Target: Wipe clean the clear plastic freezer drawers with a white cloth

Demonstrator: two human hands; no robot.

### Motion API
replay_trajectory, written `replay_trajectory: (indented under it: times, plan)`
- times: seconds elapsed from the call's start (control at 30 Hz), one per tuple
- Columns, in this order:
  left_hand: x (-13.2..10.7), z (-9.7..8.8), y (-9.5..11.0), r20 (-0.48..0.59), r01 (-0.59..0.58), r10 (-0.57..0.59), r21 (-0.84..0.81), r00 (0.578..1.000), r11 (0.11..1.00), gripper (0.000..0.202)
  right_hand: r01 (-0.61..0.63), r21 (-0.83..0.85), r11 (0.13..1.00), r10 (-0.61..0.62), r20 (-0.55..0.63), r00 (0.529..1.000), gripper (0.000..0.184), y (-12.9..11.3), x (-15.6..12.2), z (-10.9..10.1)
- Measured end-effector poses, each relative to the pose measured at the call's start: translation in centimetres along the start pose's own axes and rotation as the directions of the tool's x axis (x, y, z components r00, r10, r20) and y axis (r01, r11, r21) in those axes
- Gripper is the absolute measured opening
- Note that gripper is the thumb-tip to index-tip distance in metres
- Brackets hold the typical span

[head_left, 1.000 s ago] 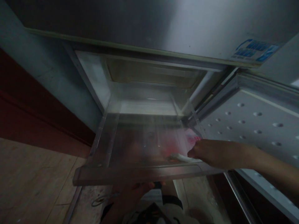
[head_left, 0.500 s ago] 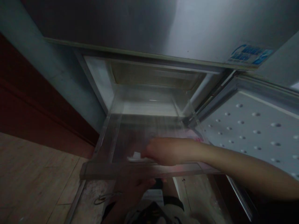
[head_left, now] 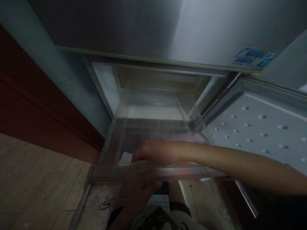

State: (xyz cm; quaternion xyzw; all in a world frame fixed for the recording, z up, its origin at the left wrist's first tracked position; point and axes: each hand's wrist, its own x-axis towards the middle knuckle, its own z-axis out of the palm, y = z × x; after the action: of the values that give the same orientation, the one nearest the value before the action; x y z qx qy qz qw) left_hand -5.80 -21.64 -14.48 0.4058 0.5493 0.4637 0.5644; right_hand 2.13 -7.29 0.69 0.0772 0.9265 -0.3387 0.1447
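A clear plastic drawer (head_left: 107, 174) is pulled out of the bottom of an open fridge. My right hand (head_left: 153, 151) reaches across inside it, fingers closed on a whitish cloth (head_left: 126, 158) pressed to the drawer's floor near the front left. A pink item (head_left: 199, 138) lies at the drawer's right side behind my forearm. My left hand (head_left: 136, 191) is under the drawer's front edge in shadow; its fingers curl up against the underside of the rim.
The open fridge door (head_left: 259, 134) with its dimpled inner panel stands to the right. The closed upper door (head_left: 168, 28) hangs above. A dark red wall (head_left: 35, 102) and a wood floor (head_left: 35, 185) lie to the left.
My right hand has swept the cloth from the drawer's right front corner across to the left. The camera view has shifted slightly right.
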Motion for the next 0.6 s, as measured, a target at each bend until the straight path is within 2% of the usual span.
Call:
replay_trajectory:
  times: [0.07,0.17,0.23,0.33,0.47,0.53,0.6]
  plan:
    - [0.0,0.0,-0.5,-0.032,0.000,-0.001,-0.025,0.999,1.000,0.054,-0.077,-0.004,0.997,0.077,-0.005,0.997,0.031,0.4,-2.7,0.1]
    - [-0.2,0.0,-0.7,-0.013,0.034,-0.034,-0.017,0.999,0.999,0.051,-0.181,0.024,0.983,0.181,0.004,0.983,0.030,1.2,-7.0,0.9]
    - [-0.3,-0.1,-0.4,-0.026,0.050,-0.050,0.014,0.998,0.999,0.049,-0.317,0.008,0.948,0.317,-0.019,0.948,0.034,1.7,-9.7,1.6]
    - [-0.5,-0.2,0.3,-0.055,0.081,-0.076,0.075,0.996,0.994,0.043,-0.428,0.040,0.903,0.430,-0.086,0.899,0.036,2.0,-13.2,2.2]
    - [-0.6,-0.4,0.8,-0.055,0.097,-0.090,0.132,0.994,0.986,0.036,-0.478,0.123,0.869,0.490,-0.089,0.867,0.035,2.2,-15.8,2.4]
    - [-0.7,-0.5,0.9,-0.068,0.087,-0.077,0.168,0.995,0.982,0.039,-0.437,0.165,0.884,0.459,-0.136,0.878,0.035,2.3,-16.0,2.7]
    - [-0.8,-0.5,1.2,-0.061,0.072,-0.062,0.189,0.996,0.979,0.044,-0.407,0.168,0.898,0.438,-0.235,0.868,0.035,2.4,-15.8,3.3]
